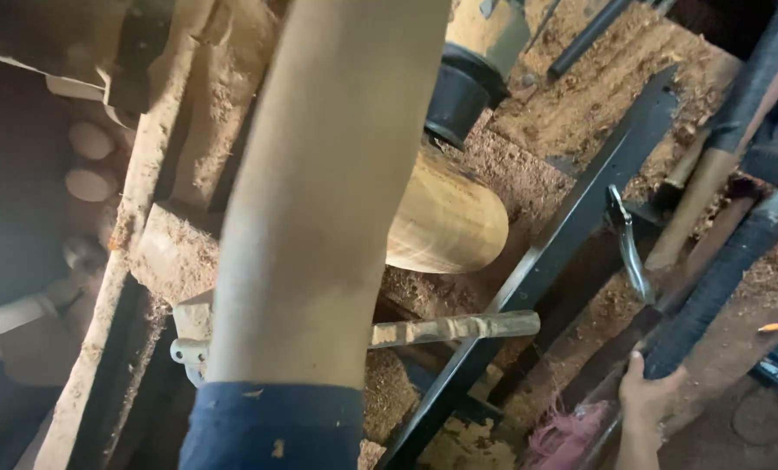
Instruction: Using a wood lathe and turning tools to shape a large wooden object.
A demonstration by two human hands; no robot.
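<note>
My left forearm (319,191), in a blue sleeve, reaches up the middle of the view; its hand is out of frame at the top. Behind the arm lies a pale turned wooden cylinder (454,222) with a rounded end, mounted on a lathe, next to a black round fitting (459,96). At the bottom right my right hand (650,392) grips the lower end of a long black-wrapped tool handle (720,278), which slants up to the right. A black metal bar (572,226) runs diagonally between the cylinder and that handle.
Sawdust (598,96) covers the lathe bed. A wooden-handled lever (454,329) sticks out below the cylinder. A curved metal piece (628,248) and more long tool handles (698,196) lie at the right. Pink cloth (567,435) sits at the bottom. Round wooden pieces (89,161) lie at the left.
</note>
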